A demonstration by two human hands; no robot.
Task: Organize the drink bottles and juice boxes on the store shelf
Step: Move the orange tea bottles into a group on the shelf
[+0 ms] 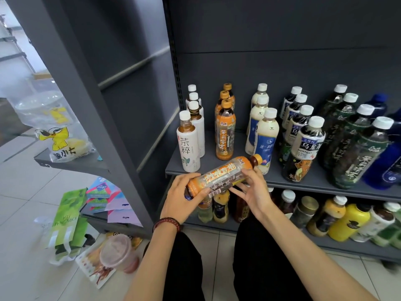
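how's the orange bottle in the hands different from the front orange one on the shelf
The held bottle lies nearly sideways; the shelf bottle stands upright. The left hand and right hand grip the held bottle; the shelf bottle is untouched. Both have orange labels and caps.

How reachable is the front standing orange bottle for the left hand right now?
Probably not yet: left hand grips the held orange bottle along with the right hand. Otherwise the path looks open; front standing orange bottle heads its row, unblocked.

Four white bottles [189, 144], four orange bottles [225, 133], perhaps two blue bottles [388, 166]
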